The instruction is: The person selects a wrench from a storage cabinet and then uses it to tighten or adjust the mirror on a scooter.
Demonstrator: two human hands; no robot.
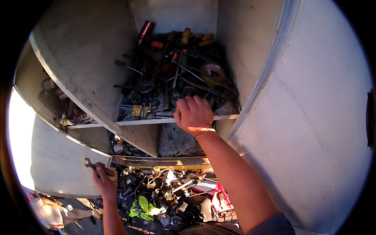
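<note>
My left hand (104,180) is low on the left, closed around an open-end wrench (90,163) whose jaw sticks out past the fingers. My right hand (194,114) reaches up to the front edge of the metal shelf (141,122), its fingers curled down among the tools. Its fingertips, and whatever they grip, are hidden. Behind it lies a dark heap of hand tools, with a yellow-handled screwdriver (185,37), a red cylinder (146,29) and a roll of tape (212,70). Left of that hand, a yellow piece (137,111) rests among small metal tools.
A pale cabinet door (309,117) stands open on the right; another door panel (62,156) is at left. A partition (74,92) divides the cabinet, with more items in the left compartment. Below lie mixed parts, a bright green cloth (144,207) and a red case (221,199).
</note>
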